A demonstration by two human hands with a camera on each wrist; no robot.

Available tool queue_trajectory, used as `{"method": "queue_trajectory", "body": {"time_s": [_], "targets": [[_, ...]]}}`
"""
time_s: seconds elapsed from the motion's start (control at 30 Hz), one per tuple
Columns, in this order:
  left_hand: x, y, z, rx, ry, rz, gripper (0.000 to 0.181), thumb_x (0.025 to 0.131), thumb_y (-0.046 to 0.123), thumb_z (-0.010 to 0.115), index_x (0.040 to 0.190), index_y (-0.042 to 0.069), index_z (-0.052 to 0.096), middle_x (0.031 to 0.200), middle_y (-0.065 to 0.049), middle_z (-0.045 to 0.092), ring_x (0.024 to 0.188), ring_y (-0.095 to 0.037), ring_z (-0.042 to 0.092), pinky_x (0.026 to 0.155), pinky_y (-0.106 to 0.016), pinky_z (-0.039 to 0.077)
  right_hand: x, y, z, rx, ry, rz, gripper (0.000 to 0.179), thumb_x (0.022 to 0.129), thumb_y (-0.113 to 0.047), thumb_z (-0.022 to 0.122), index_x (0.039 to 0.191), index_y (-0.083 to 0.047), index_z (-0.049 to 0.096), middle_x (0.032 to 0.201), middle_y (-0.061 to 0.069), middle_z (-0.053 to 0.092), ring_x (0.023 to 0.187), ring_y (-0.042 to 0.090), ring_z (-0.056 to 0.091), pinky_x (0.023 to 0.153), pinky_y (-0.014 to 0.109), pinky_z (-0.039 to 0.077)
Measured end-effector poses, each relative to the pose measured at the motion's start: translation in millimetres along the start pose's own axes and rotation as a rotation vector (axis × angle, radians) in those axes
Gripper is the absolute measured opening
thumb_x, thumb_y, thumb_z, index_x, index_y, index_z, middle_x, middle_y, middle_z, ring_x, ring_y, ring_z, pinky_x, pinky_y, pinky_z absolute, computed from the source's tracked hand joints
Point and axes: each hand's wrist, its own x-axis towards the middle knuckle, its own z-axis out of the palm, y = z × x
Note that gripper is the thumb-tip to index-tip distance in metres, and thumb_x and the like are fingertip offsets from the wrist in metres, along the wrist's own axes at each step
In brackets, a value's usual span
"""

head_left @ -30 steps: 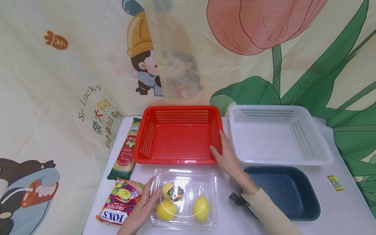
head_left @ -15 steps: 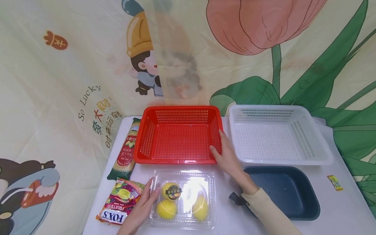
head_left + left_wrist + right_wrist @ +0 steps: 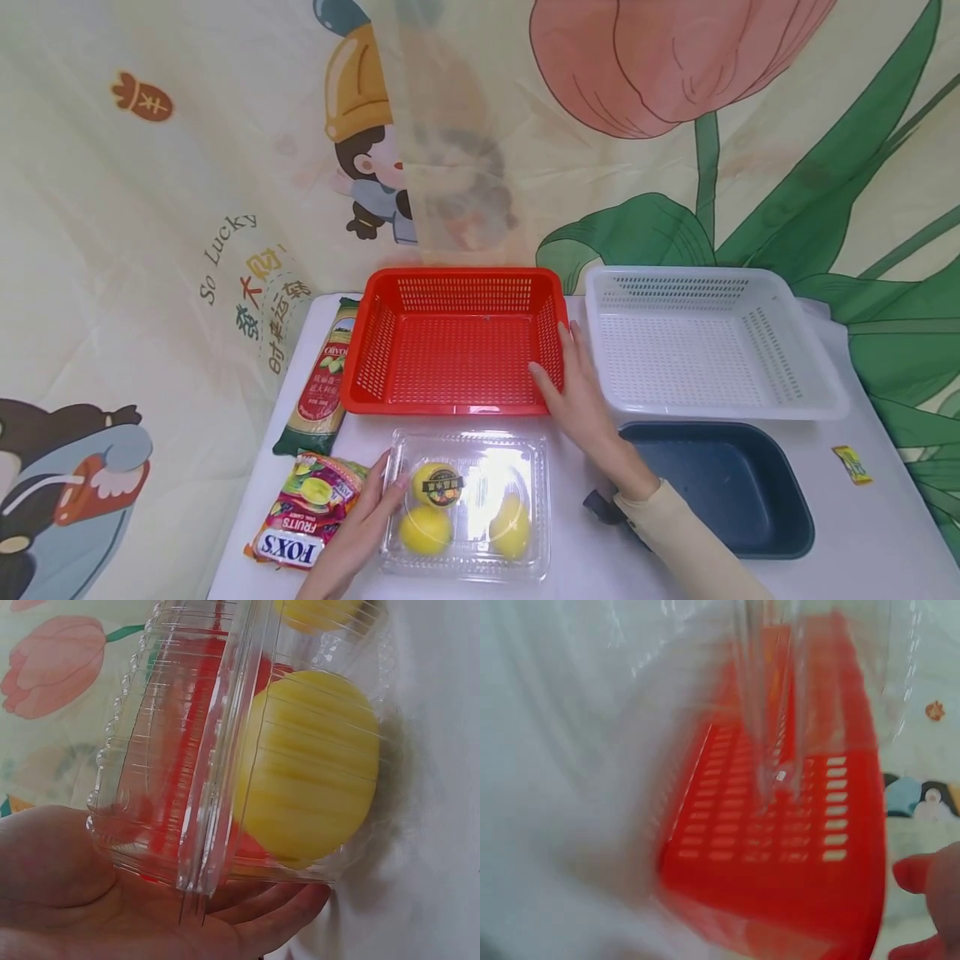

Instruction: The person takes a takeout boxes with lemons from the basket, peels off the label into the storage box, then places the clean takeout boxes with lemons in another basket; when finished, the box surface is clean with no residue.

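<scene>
Left grip (image 3: 362, 514) is pinching the clear box (image 3: 472, 560) at its 9 o'clock edge (the left wrist cam crops that hand), and the box sits on the worktop (image 3: 847, 533) at 6 o'clock from the red basket (image 3: 453, 409), with glare half washing out the yellow fruit (image 3: 510, 533) on its 3 o'clock side. Right grip (image 3: 579, 404) is spread by the basket's 4 o'clock corner, but can't tell if it's touching, since the right wrist shot's smeary and cuts most of it off. Sleeve (image 3: 678, 533) hides part of the dark tub (image 3: 735, 492).
</scene>
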Motion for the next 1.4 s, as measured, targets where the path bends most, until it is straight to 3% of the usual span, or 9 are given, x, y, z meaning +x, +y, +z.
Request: {"method": "queue_trajectory", "body": {"time_s": [0.13, 0.23, 0.33, 0.47, 0.6, 0.8, 1.13, 1.4], "targets": [[1.0, 0.8, -0.5, 0.001, 0.004, -0.004, 0.089, 0.099, 0.067, 0.043, 0.165, 0.021, 0.006, 0.170, -0.021, 0.008, 0.152, -0.052, 0.013, 0.112, -0.077, 0.022, -6.1, -16.2, 0.4, -0.024, 0.063, -0.193, 0.073, 0.098, -0.028, 0.067, 0.159, -0.009, 0.031, 0.164, 0.013, 0.032, 0.151, 0.032, 0.033, 0.118, 0.057, 0.037], [1.8, 1.5, -0.9, 0.001, 0.006, -0.005, 0.089, 0.099, 0.068, 0.043, 0.165, 0.020, 0.006, 0.170, -0.021, 0.008, 0.152, -0.052, 0.012, 0.112, -0.077, 0.023, -14.3, -28.3, 2.9, -0.026, 0.041, -0.361, 0.066, 0.098, -0.022, 0.068, 0.155, -0.009, 0.039, 0.156, 0.010, 0.048, 0.143, 0.027, 0.047, 0.111, 0.048, 0.048], [2.2, 1.5, -0.8, -0.004, 0.008, 0.000, 0.088, 0.100, 0.067, 0.043, 0.165, 0.020, 0.007, 0.170, -0.021, 0.009, 0.153, -0.051, 0.011, 0.112, -0.077, 0.023, -24.4, -38.6, 8.7, -0.036, -0.054, -0.522, 0.057, 0.098, -0.019, 0.067, 0.150, -0.008, 0.048, 0.146, 0.009, 0.059, 0.135, 0.026, 0.057, 0.106, 0.044, 0.053], [2.0, 1.1, -0.7, -0.011, 0.007, 0.004, 0.087, 0.100, 0.066, 0.043, 0.165, 0.021, 0.007, 0.170, -0.020, 0.010, 0.153, -0.051, 0.013, 0.113, -0.076, 0.024, -40.9, -50.2, 21.0, -0.097, -0.270, -0.653, 0.049, 0.101, -0.019, 0.063, 0.148, -0.010, 0.052, 0.144, 0.007, 0.061, 0.136, 0.022, 0.056, 0.113, 0.045, 0.047], [1.2, 0.5, -0.7, -0.016, 0.008, 0.009, 0.087, 0.099, 0.066, 0.044, 0.164, 0.021, 0.008, 0.169, -0.021, 0.011, 0.152, -0.051, 0.016, 0.113, -0.075, 0.025, -56.2, -58.2, 36.8, -0.187, -0.447, -0.728, 0.047, 0.103, -0.023, 0.057, 0.149, -0.013, 0.050, 0.149, 0.002, 0.057, 0.142, 0.019, 0.049, 0.118, 0.040, 0.042], [0.3, -1.1, -0.6, -0.023, -0.002, 0.012, 0.090, 0.098, 0.068, 0.045, 0.164, 0.020, 0.008, 0.169, -0.021, 0.011, 0.150, -0.051, 0.023, 0.114, -0.073, 0.029, -69.8, -64.2, 54.3, -0.275, -0.569, -0.821, 0.049, 0.105, -0.024, 0.055, 0.152, -0.014, 0.046, 0.153, -0.002, 0.053, 0.146, 0.015, 0.044, 0.123, 0.035, 0.033], [-1.0, -0.9, -0.3, -0.027, 0.001, 0.013, 0.085, 0.101, 0.063, 0.045, 0.164, 0.018, 0.009, 0.169, -0.021, 0.012, 0.151, -0.051, 0.021, 0.115, -0.072, 0.028, -79.6, -64.8, 65.8, -0.394, -0.545, -0.900, 0.044, 0.103, -0.021, 0.057, 0.147, -0.018, 0.053, 0.150, -0.006, 0.055, 0.146, 0.014, 0.044, 0.126, 0.039, 0.029], [-1.5, -0.7, -0.4, -0.024, -0.006, 0.030, 0.084, 0.102, 0.061, 0.043, 0.164, 0.017, 0.008, 0.169, -0.022, 0.010, 0.151, -0.052, 0.021, 0.115, -0.072, 0.027, -80.4, -64.8, 67.3, -0.378, -0.502, -0.959, 0.039, 0.101, -0.017, 0.061, 0.140, -0.020, 0.061, 0.141, -0.009, 0.062, 0.136, 0.011, 0.051, 0.124, 0.037, 0.033]]}}
